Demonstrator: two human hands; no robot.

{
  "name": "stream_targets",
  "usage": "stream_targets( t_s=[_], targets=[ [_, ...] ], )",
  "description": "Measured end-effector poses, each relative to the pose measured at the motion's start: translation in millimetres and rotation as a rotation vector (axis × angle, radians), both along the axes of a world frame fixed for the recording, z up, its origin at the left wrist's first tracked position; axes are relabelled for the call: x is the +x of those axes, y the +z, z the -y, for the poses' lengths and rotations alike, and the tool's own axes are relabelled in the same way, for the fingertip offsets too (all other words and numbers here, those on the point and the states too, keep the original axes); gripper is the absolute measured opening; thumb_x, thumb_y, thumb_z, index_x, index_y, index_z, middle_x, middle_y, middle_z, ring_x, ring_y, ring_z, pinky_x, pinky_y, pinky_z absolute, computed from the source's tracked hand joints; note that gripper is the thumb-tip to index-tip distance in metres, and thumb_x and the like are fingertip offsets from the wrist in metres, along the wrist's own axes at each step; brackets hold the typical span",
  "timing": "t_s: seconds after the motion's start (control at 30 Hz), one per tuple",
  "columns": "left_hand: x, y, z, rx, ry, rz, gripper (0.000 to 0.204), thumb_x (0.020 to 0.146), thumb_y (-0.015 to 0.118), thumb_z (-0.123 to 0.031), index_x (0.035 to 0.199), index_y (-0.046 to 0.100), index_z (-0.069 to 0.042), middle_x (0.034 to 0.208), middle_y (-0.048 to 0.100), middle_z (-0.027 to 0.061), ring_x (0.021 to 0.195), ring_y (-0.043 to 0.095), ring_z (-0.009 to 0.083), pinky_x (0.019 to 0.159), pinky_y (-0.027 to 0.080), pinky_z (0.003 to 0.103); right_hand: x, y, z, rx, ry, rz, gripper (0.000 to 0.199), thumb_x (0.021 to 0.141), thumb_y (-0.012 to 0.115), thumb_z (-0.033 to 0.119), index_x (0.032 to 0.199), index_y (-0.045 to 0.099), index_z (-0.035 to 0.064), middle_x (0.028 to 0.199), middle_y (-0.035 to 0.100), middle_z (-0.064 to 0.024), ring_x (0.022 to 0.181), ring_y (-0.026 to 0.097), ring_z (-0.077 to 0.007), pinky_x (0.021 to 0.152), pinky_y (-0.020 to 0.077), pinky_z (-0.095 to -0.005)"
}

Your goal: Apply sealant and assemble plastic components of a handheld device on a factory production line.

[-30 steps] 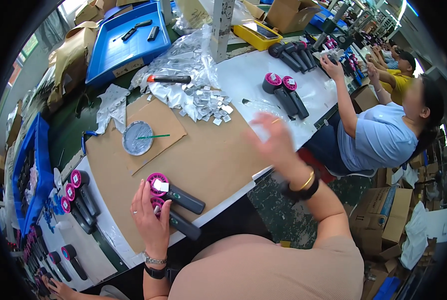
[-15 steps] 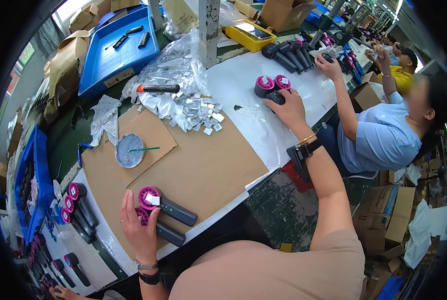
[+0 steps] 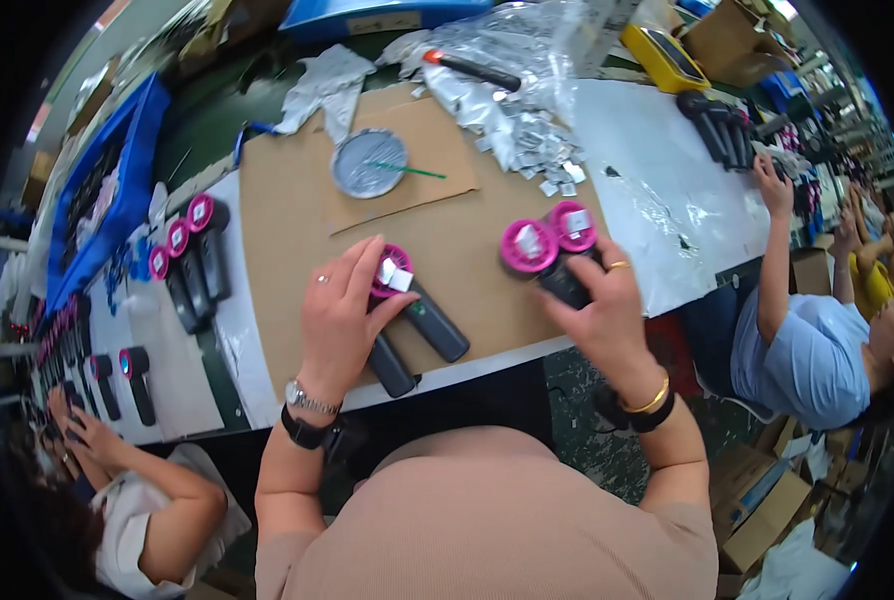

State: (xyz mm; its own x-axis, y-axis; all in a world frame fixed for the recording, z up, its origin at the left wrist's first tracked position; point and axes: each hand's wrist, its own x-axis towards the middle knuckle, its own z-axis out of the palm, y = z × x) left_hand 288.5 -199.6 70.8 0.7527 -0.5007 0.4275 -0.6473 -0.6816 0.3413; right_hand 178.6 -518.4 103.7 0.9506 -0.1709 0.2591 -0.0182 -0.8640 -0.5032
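Two dark handheld devices with round pink heads, shaped like small hair dryers, lie side by side at the near edge of the brown board. One shows its pink head (image 3: 395, 268); the other, its dark handle (image 3: 392, 370). My left hand (image 3: 339, 305) curls around their heads, hiding one. My right hand (image 3: 605, 305) grips two more pink-headed devices (image 3: 529, 246) by their dark handles, over the board's right side. Small white or silvery squares sit on the visible pink faces.
A round grey dish (image 3: 369, 160) with a green stick rests on cardboard. Silvery squares (image 3: 542, 145) spill from clear plastic beside a dark, orange-tipped tool (image 3: 472, 68). Several pink-headed devices (image 3: 192, 265) lie left. Co-workers sit on both sides, one in a blue shirt (image 3: 807, 350).
My right hand has brought two pink-headed devices from the white sheet at right back over the brown board. My left hand stays at its pair. The view has turned and shifted.
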Motion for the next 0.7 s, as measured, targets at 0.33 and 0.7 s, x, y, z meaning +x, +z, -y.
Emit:
stream_targets(
  t_s=[0.33,0.7],
  targets=[
    [27,7,-71,0.022,-0.087,0.053,0.077,0.083,0.094,-0.035,0.149,0.066,-0.007,0.139,0.074,0.0075,0.108,0.073,0.0279,0.099,0.056,0.042,39,-28,-143,-0.05,0.111,0.018,0.058,0.086,0.095,0.038,0.13,0.076,0.0051,0.143,0.063,-0.0299,0.124,0.066,-0.0468,0.106,0.055,-0.0518],
    [26,36,-72,0.048,-0.138,0.049,0.068,0.089,0.088,-0.045,0.145,0.069,-0.012,0.14,0.074,0.0036,0.133,0.069,0.0244,0.135,0.031,0.055,44,-14,-146,0.155,0.304,0.039,0.042,0.098,0.087,0.027,0.13,0.076,0.0014,0.122,0.074,-0.0244,0.093,0.077,-0.0342,0.085,0.0616,-0.0442]
  ],
)
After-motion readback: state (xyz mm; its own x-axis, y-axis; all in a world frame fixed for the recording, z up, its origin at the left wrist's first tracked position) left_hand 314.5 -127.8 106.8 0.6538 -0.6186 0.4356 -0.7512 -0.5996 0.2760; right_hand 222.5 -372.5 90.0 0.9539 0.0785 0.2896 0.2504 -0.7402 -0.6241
